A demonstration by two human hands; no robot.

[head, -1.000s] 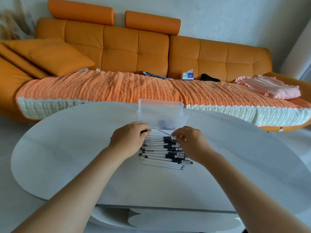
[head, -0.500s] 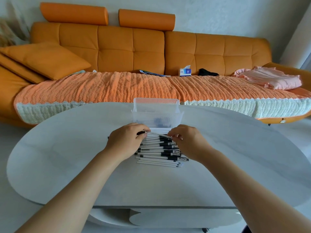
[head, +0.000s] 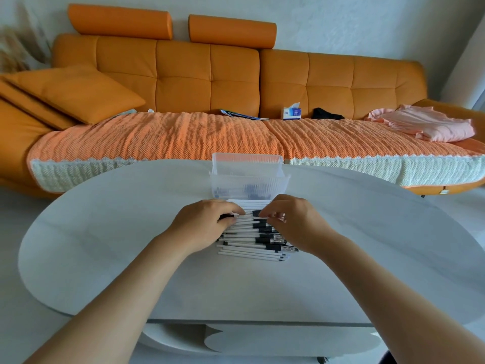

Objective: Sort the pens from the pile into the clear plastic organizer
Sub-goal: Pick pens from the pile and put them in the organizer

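White plastic pens with black grips (head: pixel 252 241), lying crosswise as a flat pile on the pale grey oval bench (head: pixel 105 245), just in front of the clear ribbed plastic organizer (head: pixel 248 179). Some dark pens already inside, behind the cloudy wall; number not possible to tell. Left hand (head: pixel 202 227) resting on the left side of the pile, fingers curled, pinching the black end of one top pen (head: pixel 252 213). Right hand (head: pixel 296 224) on the right side, fingers also curled, pinching what seems the same pen further along; fingertips partly hidden.

Probably the step of taking one pen off the pile for the organizer, with most of the pile not yet sorted. To do it well: lift the pen straight up first, keeping it level, so as not to drag the neighbours and spread the pile. Release one hand early and carry with the other only; no profit from two hands on one thin pen. Hold near the middle or the grip, not at the very end, to avoid swinging. Bring over the front rim of the organizer and lower beside the dark pens already there, without dropping from height. Keep the free hand lightly on the pile, to stop rolling toward the bench edge. Avoid pushing the organizer, probably light and standing near the far edge of the bench.
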